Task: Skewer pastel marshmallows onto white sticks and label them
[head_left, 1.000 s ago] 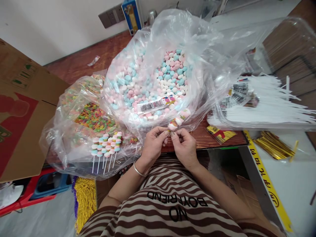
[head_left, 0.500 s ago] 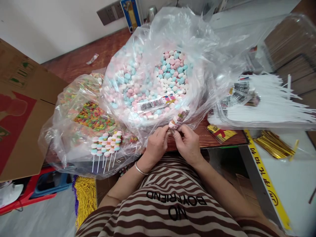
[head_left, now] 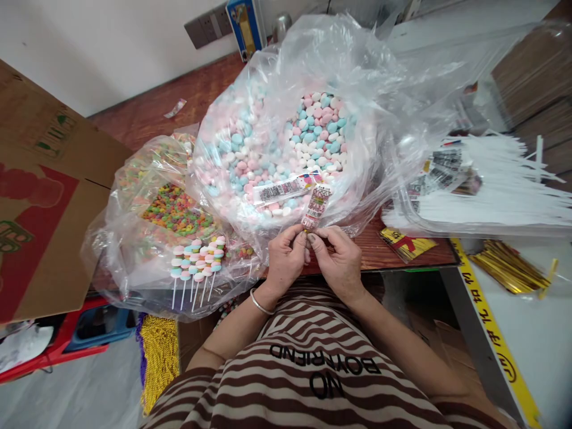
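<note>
Both the left hand [head_left: 285, 256] and the right hand [head_left: 338, 259] pinch the bottom end of a wrapped candy [head_left: 317, 205], which pokes up just past them. It has turned a bit (its printed side shows now), so the work seems to be at that pinched end. Beyond that is a big candy bag [head_left: 326, 56]; left of the hands, candy sticks [head_left: 198, 260].

Printed candy packet [head_left: 317, 205], slightly tilted

Cardboard box [head_left: 84, 238] far left, gold strands [head_left: 159, 357] lower right of it, wall sockets [head_left: 208, 27] at back, blue box [head_left: 245, 27] just beside, yellow lettered strip [head_left: 500, 345] along white table [head_left: 545, 345] at right.
</note>
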Demonstrator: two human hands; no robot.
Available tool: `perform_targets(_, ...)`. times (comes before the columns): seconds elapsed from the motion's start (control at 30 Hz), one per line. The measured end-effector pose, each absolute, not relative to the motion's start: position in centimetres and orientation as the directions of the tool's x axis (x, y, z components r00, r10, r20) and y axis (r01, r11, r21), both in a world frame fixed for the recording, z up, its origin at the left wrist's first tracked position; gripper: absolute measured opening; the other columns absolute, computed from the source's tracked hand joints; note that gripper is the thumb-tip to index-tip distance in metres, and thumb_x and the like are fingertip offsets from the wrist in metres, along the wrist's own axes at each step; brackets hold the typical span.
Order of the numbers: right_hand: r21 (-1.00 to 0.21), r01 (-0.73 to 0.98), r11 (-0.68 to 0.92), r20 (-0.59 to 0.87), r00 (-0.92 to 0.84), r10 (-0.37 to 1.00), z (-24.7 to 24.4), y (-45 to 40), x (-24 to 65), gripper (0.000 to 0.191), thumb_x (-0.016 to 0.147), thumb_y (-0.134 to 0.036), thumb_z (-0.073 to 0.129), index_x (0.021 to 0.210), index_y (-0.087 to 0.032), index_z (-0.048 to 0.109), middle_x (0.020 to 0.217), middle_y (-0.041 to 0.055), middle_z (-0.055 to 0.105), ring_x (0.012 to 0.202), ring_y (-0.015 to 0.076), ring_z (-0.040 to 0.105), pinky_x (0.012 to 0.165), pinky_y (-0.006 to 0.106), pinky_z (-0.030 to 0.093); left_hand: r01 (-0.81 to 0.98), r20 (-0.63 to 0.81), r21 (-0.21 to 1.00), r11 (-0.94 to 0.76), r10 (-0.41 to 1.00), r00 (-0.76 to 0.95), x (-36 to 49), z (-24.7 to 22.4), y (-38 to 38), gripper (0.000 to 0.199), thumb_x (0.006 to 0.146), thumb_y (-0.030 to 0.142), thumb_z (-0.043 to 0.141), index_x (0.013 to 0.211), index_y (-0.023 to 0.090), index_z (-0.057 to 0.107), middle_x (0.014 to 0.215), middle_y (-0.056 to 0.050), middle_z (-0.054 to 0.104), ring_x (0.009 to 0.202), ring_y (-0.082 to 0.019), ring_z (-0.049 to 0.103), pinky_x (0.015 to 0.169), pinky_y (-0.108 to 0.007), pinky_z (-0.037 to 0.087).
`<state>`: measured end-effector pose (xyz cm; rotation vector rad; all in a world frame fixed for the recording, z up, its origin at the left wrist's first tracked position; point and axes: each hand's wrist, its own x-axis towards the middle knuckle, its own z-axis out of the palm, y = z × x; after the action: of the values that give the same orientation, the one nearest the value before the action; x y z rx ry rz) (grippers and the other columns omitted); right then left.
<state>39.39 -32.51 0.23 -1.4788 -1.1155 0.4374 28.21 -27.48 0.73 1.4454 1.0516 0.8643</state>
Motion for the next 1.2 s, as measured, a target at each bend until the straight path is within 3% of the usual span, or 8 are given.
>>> perform_targets(0.17,-0.979,0.19,0.074,0.16,0.486,0.859,0.8,-32.7,40.1,0.018,0.092,-0.034,0.063,0.078,-0.021,0.063,0.07,-0.0009,0.061,0.064,0.0142,0.055,0.064,0.027,0.047,0.129,0.08,0.98,-0.149,0.898,0.432,27.9,0.6,-27.0,0.025,0.096,0.035,0.059,0.107,0.021,0.076,0.067,0.001,0.064,0.058,-0.012,0.058,0.062,-0.026,0.05)
perform_targets(0.4,-0.964,-0.264,-0.001,-0.023,0.08,0.997,1.5,-33.7,40.8,0.022,0.088,-0.04,0.069,0.08,-0.021,0.061,0.077,-0.001,0.065,0.07,0.0149,0.061,0.067,0.029,0.053,-0.038,0.442,0.858,-0.512,0.699,0.563,25.5,4.2,-24.6,0.013,0.092,0.03,0.067,0.092,0.032,0.08,0.121,-0.007,0.069,0.128,-0.025,0.059,0.11,-0.047,0.046)
perform_targets(0.5,-0.994,-0.061,0.092,0.073,0.271,0.96,2.9,-33.5,41.4,0.02,0.091,-0.037,0.065,0.079,-0.021,0.061,0.079,0.0008,0.066,0.074,0.0159,0.062,0.071,0.03,0.053,-0.066,0.512,0.826,-0.56,0.695,0.505,24.2,7.7,-25.7,0.027,0.092,0.019,0.063,0.103,0.038,0.078,0.11,-0.005,0.072,0.108,-0.022,0.068,0.095,-0.04,0.055)
perform_targets(0.6,-0.927,0.304,0.22,0.34,0.433,0.835,4.9,-33.6,42.1,0.01,0.092,-0.026,0.064,0.083,-0.023,0.064,0.077,0.0015,0.064,0.071,0.0162,0.06,0.067,0.03,0.049,0.009,0.19,0.901,-0.434,0.414,0.89,23.9,9.4,-27.2,0.034,0.093,0.014,0.055,0.111,0.032,0.078,0.088,-0.006,0.076,0.078,-0.019,0.071,0.075,-0.033,0.058)
perform_targets(0.67,-0.825,0.457,0.333,0.498,0.309,0.81,6.0,-33.9,42.2,0.007,0.089,-0.018,0.064,0.086,-0.025,0.066,0.079,0.0023,0.067,0.072,0.0173,0.061,0.066,0.031,0.049,0.14,0.024,0.922,-0.362,0.413,0.91,24.3,8.9,-27.3,0.027,0.093,0.019,0.058,0.109,0.028,0.079,0.087,-0.007,0.076,0.079,-0.02,0.072,0.078,-0.033,0.057)
perform_targets(0.83,-0.755,0.433,0.492,0.49,-0.126,0.863,5.5,-34.2,40.8,0.014,0.089,-0.015,0.057,0.082,-0.025,0.064,0.076,0.0015,0.066,0.071,0.0165,0.061,0.065,0.029,0.049,0.073,0.09,0.979,-0.189,0.728,0.68,24.4,7.0,-25.0,0.039,0.092,0.039,0.064,0.128,0.028,0.069,0.116,-0.011,0.075,0.105,-0.027,0.071,0.089,-0.039,0.058)
perform_targets(1.0,-0.954,0.219,0.206,0.205,-0.029,0.978,3.7,-31.9,39.9,0.016,0.089,-0.025,0.06,0.073,-0.021,0.057,0.068,-0.002,0.058,0.063,0.0125,0.052,0.06,0.025,0.043,0.183,0.233,0.753,-0.632,0.516,0.825,22.6,7.4,-23.6,0.099,0.073,0.049,0.084,0.157,0.03,0.036,0.162,-0.013,0.04,0.152,-0.038,0.034,0.116,-0.056,0.04)
perform_targets(1.2,-0.989,-0.129,-0.077,-0.028,-0.344,0.939,4.5,-29.9,36.6,0.022,0.087,-0.038,0.065,0.076,-0.02,0.058,0.07,-0.0017,0.06,0.064,0.0129,0.053,0.06,0.025,0.044,0.693,0.477,0.396,-0.602,0.78,0.405,19.4,5.5,-22.8,0.057,0.104,0.026,0.043,0.158,0.026,0.028,0.172,-0.009,0.018,0.16,-0.031,0.001,0.128,-0.059,0.007)
